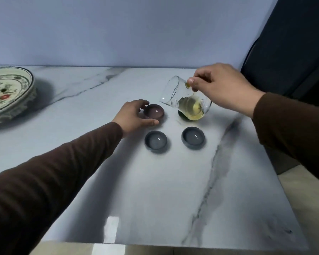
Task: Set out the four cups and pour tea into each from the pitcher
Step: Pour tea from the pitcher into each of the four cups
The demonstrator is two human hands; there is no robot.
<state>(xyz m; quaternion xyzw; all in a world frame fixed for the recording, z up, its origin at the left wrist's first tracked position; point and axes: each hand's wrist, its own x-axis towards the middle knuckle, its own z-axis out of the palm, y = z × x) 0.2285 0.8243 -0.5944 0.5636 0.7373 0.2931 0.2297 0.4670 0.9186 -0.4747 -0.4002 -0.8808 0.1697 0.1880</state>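
Observation:
My right hand (223, 87) grips the handle of a clear glass pitcher (175, 92), tilted with its spout down to the left and pale yellow tea pooled in its base. A dark cup (182, 115) lies mostly hidden behind the pitcher's base. My left hand (134, 115) curls around a brownish cup (153, 111) just left of the spout. Two grey cups, one on the left (155, 141) and one on the right (193, 137), stand nearer to me; both hold liquid.
A white marble table (173, 190) carries everything. A large painted ceramic plate (9, 92) sits at the far left. A pale wall rises behind the table, and a dark chair (291, 48) stands at the right.

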